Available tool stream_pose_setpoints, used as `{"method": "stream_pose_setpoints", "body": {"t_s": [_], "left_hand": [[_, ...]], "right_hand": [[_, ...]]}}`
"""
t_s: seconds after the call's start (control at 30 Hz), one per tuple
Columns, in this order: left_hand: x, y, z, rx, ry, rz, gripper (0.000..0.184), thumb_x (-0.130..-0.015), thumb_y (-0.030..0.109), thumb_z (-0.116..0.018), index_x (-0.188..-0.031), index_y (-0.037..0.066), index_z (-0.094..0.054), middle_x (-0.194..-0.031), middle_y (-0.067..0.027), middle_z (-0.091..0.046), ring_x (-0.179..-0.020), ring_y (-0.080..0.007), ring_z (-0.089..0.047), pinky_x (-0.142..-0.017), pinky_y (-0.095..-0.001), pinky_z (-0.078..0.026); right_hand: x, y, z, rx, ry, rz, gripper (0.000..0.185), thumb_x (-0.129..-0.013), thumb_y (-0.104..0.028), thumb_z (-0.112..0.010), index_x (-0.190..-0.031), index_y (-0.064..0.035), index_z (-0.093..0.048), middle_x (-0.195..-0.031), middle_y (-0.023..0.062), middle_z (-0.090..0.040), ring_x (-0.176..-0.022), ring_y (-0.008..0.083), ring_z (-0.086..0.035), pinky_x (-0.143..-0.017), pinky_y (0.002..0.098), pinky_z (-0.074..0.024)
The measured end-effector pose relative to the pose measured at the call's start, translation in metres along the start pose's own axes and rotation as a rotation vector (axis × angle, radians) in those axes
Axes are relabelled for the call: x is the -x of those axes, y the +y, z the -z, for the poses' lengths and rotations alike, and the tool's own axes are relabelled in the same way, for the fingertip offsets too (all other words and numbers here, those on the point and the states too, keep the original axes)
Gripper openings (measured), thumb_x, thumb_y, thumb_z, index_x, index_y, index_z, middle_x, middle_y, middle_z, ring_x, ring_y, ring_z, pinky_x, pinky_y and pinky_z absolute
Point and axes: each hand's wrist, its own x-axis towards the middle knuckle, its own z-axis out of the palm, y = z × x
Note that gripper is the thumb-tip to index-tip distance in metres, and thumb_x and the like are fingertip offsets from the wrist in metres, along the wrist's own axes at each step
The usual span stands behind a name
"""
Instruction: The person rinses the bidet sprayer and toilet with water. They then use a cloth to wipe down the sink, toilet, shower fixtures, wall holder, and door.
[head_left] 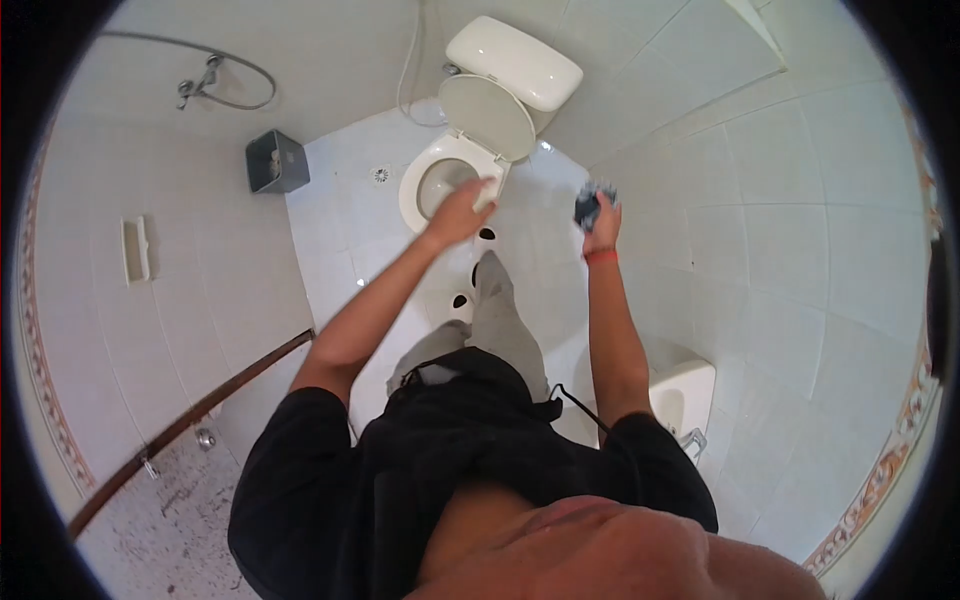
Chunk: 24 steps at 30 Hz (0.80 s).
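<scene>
My left hand (463,214) reaches over the right side of the toilet bowl, fingers apart and holding nothing; whether it touches the seat I cannot tell. Below it lies the white toilet seat (412,200), lowered on the bowl, while the lid (487,115) stands raised against the cistern (515,62). Off to the right, near the tiled wall, my right hand (602,232) is closed around a dark, bristly thing (588,207) that looks like a scrubbing brush. Its exact shape is blurred and partly hidden by my fingers. A red band circles my right wrist.
A grey bin (279,162) stands in the corner on the left, near a floor drain (381,175). A hand shower (211,75) hangs above it. A washbasin (683,395) is beside my right elbow. A brown-edged ledge (225,390) runs at lower left.
</scene>
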Motion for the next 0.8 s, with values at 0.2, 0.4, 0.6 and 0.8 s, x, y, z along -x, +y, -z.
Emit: {"method": "stream_pose_setpoints", "body": {"t_s": [0.2,0.4,0.6,0.8], "left_hand": [[-0.151,-0.112,0.045,-0.199,0.065,0.067,0.042,-0.093,0.023,-0.061,-0.13,0.005,-0.061,-0.132,-0.0219,-0.061,-0.125,-0.0367,-0.056,-0.109,-0.0419,-0.043],[-0.306,-0.194,0.055,-0.439,0.107,0.01,0.065,-0.097,0.035,-0.058,-0.149,0.002,-0.04,-0.159,-0.0229,-0.033,-0.147,-0.0368,-0.032,-0.119,-0.0418,-0.035],[-0.355,-0.227,0.042,-0.521,0.066,0.051,0.104,-0.087,0.06,-0.066,-0.153,-0.009,-0.025,-0.162,-0.026,-0.023,-0.151,-0.0369,-0.025,-0.12,-0.0421,-0.032],[-0.354,-0.218,0.055,-0.453,-0.034,0.06,0.104,-0.083,0.054,-0.074,-0.151,-0.009,-0.027,-0.159,-0.027,-0.03,-0.147,-0.0405,-0.032,-0.115,-0.043,-0.039]], "right_hand": [[-0.174,0.051,-0.114,0.576,0.05,0.709,0.061,-0.083,-0.019,-0.075,-0.137,-0.0029,-0.054,-0.127,0.0188,-0.062,-0.115,0.0321,-0.062,-0.1,0.039,-0.0477],[-0.208,0.048,-0.176,1.077,0.177,0.953,0.056,-0.083,-0.025,-0.074,-0.137,-0.0207,-0.06,-0.132,0.0214,-0.058,-0.124,0.0404,-0.054,-0.105,0.0464,-0.0448],[-0.261,0.057,-0.27,1.42,0.236,0.892,0.048,-0.089,-0.034,-0.065,-0.136,-0.0251,-0.061,-0.151,0.0215,-0.041,-0.135,0.0518,-0.041,-0.108,0.0709,-0.031],[-0.338,0.1,-0.447,1.578,-0.226,0.981,0.042,-0.092,-0.039,-0.059,-0.127,-0.0183,-0.068,-0.143,0.016,-0.055,-0.134,0.0359,-0.048,-0.108,0.0551,-0.039]]}}
